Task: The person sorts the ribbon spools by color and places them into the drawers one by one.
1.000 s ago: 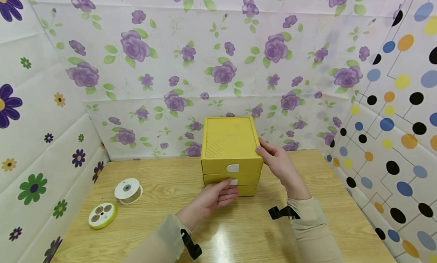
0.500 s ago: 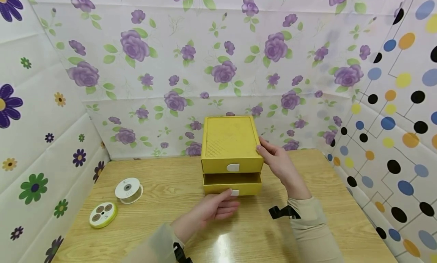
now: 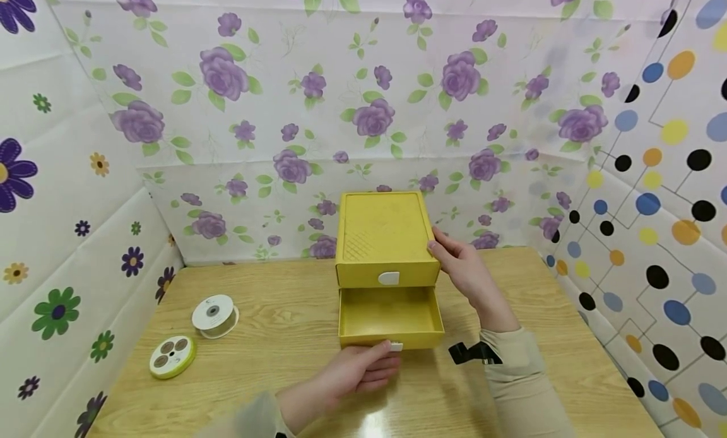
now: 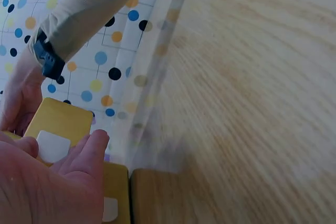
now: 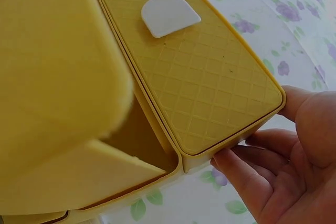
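Note:
A yellow drawer unit (image 3: 386, 230) with white tab handles stands on the wooden table against the back wall. Its middle drawer (image 3: 389, 312) is pulled far out and shows a bare yellow floor. My left hand (image 3: 363, 370) holds this drawer's white tab (image 3: 396, 346), thumb at the top and fingers below. The left wrist view shows that hand (image 4: 58, 182) close to a white tab (image 4: 52, 146). With the thumb on the top edge, my right hand (image 3: 468, 277) grips the unit's right side. In the right wrist view, its fingers (image 5: 247, 177) touch the corner beside the top drawer (image 5: 210, 72).
Two ribbon spools lie on the table at the left: a white one (image 3: 214, 313) and a yellow-green one (image 3: 172, 357). Flower-patterned sheeting (image 3: 284, 110) covers the back wall, and dotted sheeting (image 3: 653, 236) the right wall. Both wrists wear black cameras.
The middle drawer has slid out from its closed position towards the viewer, with my left hand drawing back along with it. My right hand has stayed on the unit's side.

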Motion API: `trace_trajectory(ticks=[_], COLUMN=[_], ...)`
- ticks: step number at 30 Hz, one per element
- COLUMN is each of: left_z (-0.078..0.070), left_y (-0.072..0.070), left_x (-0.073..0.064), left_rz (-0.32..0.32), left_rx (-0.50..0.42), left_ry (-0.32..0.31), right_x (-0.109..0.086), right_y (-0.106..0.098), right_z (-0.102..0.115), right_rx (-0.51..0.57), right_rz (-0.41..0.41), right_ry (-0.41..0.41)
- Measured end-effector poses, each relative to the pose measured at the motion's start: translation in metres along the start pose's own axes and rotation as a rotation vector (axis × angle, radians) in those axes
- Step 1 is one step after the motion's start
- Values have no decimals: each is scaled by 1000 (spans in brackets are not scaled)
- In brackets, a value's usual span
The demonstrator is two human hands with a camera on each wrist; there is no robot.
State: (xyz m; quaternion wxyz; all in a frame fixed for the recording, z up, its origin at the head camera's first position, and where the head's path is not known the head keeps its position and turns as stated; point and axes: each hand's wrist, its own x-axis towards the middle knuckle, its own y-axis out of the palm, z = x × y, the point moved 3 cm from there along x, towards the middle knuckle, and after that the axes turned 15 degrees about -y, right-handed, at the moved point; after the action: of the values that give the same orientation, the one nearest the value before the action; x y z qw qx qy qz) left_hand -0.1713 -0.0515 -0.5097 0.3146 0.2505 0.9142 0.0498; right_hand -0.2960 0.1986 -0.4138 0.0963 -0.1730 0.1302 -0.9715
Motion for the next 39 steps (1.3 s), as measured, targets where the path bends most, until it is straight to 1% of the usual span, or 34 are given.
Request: trace_trajectory(ticks=[7,16,19,21,24,27,30,33,35,37,39], left_z=[9,14,15,16,13,7,-4,-16,-24,-31,-37], left_y=[6,4,-1,-7,-18,-33,-52,-74,-90,-107,-123], left_x=[-8,-9,-10,-12,-20,-31,-45,-60,-69,-77,-83], left_rz=[5,17,52,103,223,342,418,458,464,447,409], left_rx=[-18,5,26,64,155,267,361,399,392,368,335], left_ry=[-6,-33,-48,-59,-60,-28,19,98,164,228,268], right_x=[-1,0,0,0,0,0,0,0,0,0,0], right_y=[-1,-1,-1,-1,-2,-1,-1,0,0,0,0], right_z=[1,3,3,3,3,3,3,3,2,3,3], right_rx=[-3,-3,-3,-3,-3,-3,-5,0,3,4,3], right_rz=[14,13,15,17,11,8,5,6,9,13,16], right_ry=[6,11,10,11,15,14,16,16,12,8,6])
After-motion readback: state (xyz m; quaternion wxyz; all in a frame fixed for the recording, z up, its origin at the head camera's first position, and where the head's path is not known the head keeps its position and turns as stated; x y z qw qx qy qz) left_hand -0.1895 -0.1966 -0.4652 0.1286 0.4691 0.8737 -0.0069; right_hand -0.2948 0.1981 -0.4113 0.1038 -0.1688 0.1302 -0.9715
